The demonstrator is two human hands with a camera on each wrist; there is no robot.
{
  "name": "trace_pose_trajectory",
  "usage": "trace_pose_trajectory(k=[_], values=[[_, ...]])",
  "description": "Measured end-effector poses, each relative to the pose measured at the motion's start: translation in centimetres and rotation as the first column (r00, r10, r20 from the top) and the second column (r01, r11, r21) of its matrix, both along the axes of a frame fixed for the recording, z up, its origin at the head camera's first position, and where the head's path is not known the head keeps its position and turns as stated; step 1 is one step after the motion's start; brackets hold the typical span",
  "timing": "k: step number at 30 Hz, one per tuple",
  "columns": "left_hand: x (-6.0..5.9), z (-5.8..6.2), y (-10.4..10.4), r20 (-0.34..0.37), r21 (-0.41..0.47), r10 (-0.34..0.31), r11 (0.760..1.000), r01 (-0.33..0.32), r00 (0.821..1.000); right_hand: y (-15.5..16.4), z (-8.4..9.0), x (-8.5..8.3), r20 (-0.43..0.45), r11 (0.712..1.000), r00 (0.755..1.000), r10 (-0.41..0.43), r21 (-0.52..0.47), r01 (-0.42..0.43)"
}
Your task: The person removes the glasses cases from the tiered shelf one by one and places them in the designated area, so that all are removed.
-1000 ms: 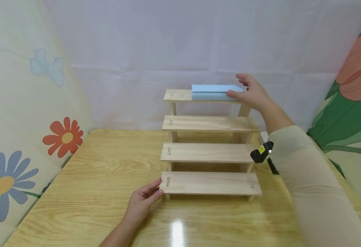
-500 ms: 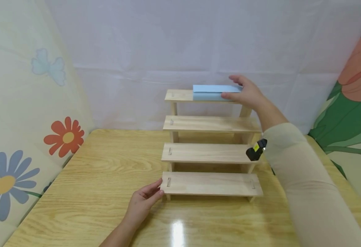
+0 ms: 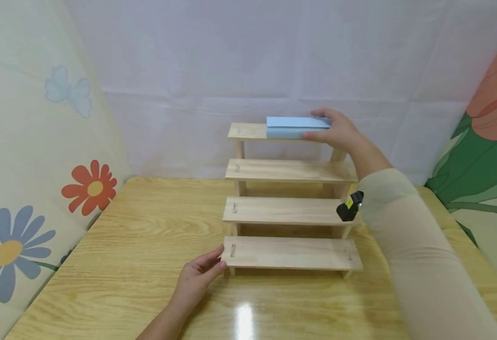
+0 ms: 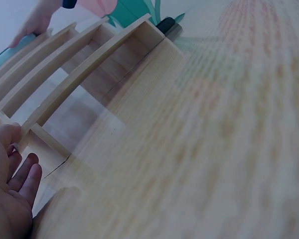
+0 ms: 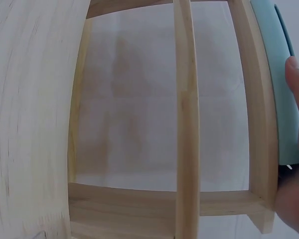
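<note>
A wooden stand with several stepped shelves point(image 3: 291, 252) stands on the table. My left hand point(image 3: 193, 281) pinches the left end of its lowest shelf, thumb at the front edge and fingertips at the end; the left wrist view shows the other fingers loosely curled below. On the right part of the top shelf lies a long light-blue box point(image 3: 291, 127) with a flap-like lid edge. My right hand point(image 3: 338, 130) grips its right end, thumb on the front face and fingers over the back edge. In the right wrist view the thumb presses the light-blue box point(image 5: 284, 99).
The wood-grain table point(image 3: 146, 236) runs up to a white cloth backdrop point(image 3: 189, 71). Flower-printed panels point(image 3: 89, 189) stand at both sides. A black camera point(image 3: 348, 208) is strapped to my right wrist. A small dark object point(image 4: 167, 25) shows beyond the stand's far end in the left wrist view.
My right hand has moved left along the light-blue box and closed its fingers and thumb round the right end. My left hand stays at the lowest shelf.
</note>
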State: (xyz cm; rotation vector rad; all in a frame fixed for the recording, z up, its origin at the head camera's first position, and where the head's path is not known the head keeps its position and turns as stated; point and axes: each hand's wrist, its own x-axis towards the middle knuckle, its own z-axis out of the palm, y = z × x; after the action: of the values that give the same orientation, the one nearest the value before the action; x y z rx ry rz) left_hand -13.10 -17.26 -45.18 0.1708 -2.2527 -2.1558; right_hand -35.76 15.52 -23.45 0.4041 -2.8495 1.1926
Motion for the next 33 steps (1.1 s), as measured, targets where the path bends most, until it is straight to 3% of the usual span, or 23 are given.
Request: trace_pose_trajectory(k=[17, 33], values=[[-0.1, -0.03, 0.15, 0.012, -0.006, -0.015, 1.0, 0.015, 1.0, 0.22, -0.09, 0.04, 0.005, 0.998, 1.0, 0.007, 0.055, -0.007], [-0.42, 0.04, 0.33, 0.004, -0.026, 0.004, 1.0, -0.004, 1.0, 0.2, -0.34, 0.83, -0.024, 0.999, 0.999, -0.045, 0.018, 0.046]])
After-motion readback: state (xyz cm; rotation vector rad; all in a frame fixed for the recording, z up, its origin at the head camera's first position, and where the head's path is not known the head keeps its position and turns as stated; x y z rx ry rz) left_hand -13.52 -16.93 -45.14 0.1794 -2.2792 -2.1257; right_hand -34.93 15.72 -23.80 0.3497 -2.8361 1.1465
